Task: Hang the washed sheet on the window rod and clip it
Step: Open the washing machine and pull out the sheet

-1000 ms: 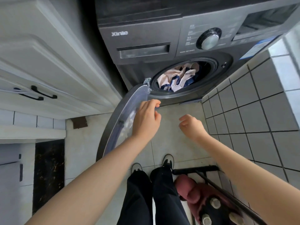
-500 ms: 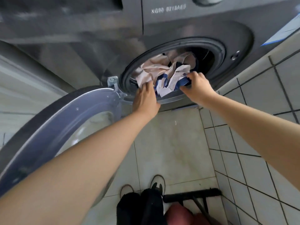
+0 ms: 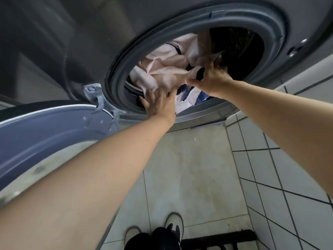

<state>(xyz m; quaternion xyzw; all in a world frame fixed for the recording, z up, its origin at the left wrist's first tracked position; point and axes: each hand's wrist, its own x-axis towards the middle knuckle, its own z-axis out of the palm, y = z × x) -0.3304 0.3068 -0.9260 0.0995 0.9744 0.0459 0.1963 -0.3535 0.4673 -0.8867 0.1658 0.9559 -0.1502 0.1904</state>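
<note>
The washed sheet point(image 3: 165, 67), pale pink with navy and white parts, lies bunched in the drum of a dark grey front-loading washing machine point(image 3: 75, 38). My left hand point(image 3: 158, 103) reaches into the lower left of the drum opening, fingers spread against the sheet's underside. My right hand point(image 3: 210, 80) is deeper in the opening, with its fingers curled into the folds of the sheet. The fingertips of both hands are hidden by cloth. No window rod or clips are in view.
The machine's round door point(image 3: 41, 134) hangs open to the left, hinged at the drum's lower left. A white tiled wall point(image 3: 288, 177) stands close on the right. My shoes point(image 3: 173, 224) stand on the pale floor tiles, next to a black frame point(image 3: 219, 240).
I have leaned closer to the machine. Both hands have moved from the drum's rim deeper into the opening, and my right hand now grips the sheet further back.
</note>
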